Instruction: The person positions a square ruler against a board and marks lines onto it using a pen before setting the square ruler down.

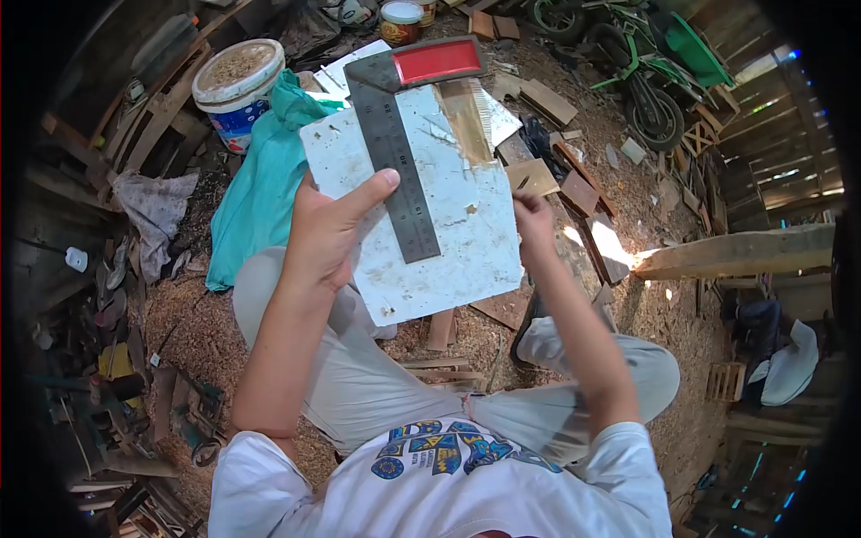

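Observation:
A worn white board (pixel 466 242), chipped and stained, is held up in front of my lap. Across its face lies a try square (pixel 401 170), its marked metal blade running down the board and its red-inlaid stock along the top edge. My left hand (pixel 327 224) grips the board's left side, with the thumb pressing on the square's blade. A bare brown strip (pixel 466 125) shows at the board's upper right. Beside the right edge, my right hand (pixel 534 224) has its fingers curled together; what they hold, if anything, I cannot make out.
Sawdust and wood offcuts (pixel 547 103) cover the ground. A white bucket (pixel 239 85) and a teal cloth (pixel 260 193) are at the left. A green motorbike (pixel 641 81) stands at the upper right, above a wooden beam (pixel 744 254).

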`<action>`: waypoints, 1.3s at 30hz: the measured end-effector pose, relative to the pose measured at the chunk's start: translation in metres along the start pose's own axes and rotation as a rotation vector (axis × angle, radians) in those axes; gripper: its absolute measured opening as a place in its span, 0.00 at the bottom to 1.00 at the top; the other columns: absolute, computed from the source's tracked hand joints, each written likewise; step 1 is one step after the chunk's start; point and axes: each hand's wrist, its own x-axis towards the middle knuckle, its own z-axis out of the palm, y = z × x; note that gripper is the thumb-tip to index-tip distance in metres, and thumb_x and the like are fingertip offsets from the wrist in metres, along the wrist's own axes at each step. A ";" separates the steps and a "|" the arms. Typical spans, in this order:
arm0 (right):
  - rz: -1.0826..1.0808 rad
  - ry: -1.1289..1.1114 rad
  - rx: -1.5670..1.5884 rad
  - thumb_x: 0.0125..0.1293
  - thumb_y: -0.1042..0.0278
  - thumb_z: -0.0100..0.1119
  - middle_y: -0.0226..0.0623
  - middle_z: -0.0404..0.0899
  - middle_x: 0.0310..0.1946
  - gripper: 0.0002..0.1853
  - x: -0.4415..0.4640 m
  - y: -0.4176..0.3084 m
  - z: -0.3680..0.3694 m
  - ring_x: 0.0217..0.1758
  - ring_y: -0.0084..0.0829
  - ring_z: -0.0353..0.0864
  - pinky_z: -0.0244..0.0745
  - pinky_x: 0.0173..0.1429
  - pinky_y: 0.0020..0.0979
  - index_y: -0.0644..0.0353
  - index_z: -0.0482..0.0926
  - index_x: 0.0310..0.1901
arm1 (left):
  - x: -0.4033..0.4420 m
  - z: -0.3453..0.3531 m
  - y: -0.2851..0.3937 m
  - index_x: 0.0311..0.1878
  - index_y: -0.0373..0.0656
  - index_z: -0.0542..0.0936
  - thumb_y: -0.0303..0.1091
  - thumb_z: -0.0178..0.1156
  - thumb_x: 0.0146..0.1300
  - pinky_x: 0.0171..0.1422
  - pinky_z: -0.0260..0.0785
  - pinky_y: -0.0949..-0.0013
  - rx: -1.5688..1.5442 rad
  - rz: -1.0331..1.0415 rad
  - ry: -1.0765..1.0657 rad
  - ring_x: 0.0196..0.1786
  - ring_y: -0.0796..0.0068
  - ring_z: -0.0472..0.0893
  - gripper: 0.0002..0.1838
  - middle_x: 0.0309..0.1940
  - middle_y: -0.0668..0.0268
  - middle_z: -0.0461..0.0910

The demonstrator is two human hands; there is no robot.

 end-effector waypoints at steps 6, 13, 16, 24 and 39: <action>-0.122 -0.028 -0.040 0.66 0.83 0.51 0.27 0.77 0.32 0.13 -0.017 -0.150 -0.056 0.29 0.17 0.71 0.67 0.35 0.21 0.63 0.83 0.47 | 0.013 0.032 -0.020 0.66 0.36 0.75 0.21 0.72 0.63 0.67 0.78 0.59 -0.065 -0.132 -0.129 0.59 0.66 0.85 0.28 0.58 0.58 0.84; -0.019 -0.202 -0.107 0.78 0.63 0.59 0.20 0.74 0.32 0.10 -0.063 -0.226 -0.074 0.30 0.12 0.65 0.61 0.34 0.19 0.58 0.85 0.50 | 0.006 0.065 -0.033 0.68 0.37 0.74 0.28 0.76 0.60 0.69 0.75 0.60 0.167 -0.244 -0.291 0.59 0.67 0.84 0.33 0.59 0.60 0.84; -0.142 -0.227 -0.155 0.79 0.58 0.59 0.21 0.76 0.33 0.15 -0.069 -0.234 -0.065 0.29 0.12 0.65 0.60 0.31 0.19 0.60 0.84 0.54 | 0.002 0.070 -0.042 0.68 0.37 0.75 0.28 0.77 0.57 0.68 0.76 0.61 0.263 -0.218 -0.342 0.58 0.68 0.84 0.35 0.58 0.61 0.84; -0.350 -0.299 -0.259 0.77 0.64 0.62 0.22 0.77 0.39 0.14 -0.079 -0.230 -0.057 0.38 0.10 0.71 0.65 0.39 0.19 0.56 0.82 0.60 | -0.015 0.079 -0.054 0.64 0.35 0.75 0.21 0.77 0.57 0.63 0.80 0.62 0.357 -0.278 -0.302 0.54 0.69 0.87 0.32 0.54 0.59 0.85; -0.439 -0.319 -0.333 0.75 0.67 0.67 0.22 0.84 0.36 0.12 -0.054 -0.207 -0.067 0.37 0.13 0.77 0.73 0.41 0.19 0.58 0.87 0.56 | -0.010 0.095 -0.060 0.64 0.35 0.76 0.21 0.76 0.58 0.63 0.79 0.64 0.283 -0.302 -0.354 0.54 0.71 0.86 0.30 0.54 0.61 0.85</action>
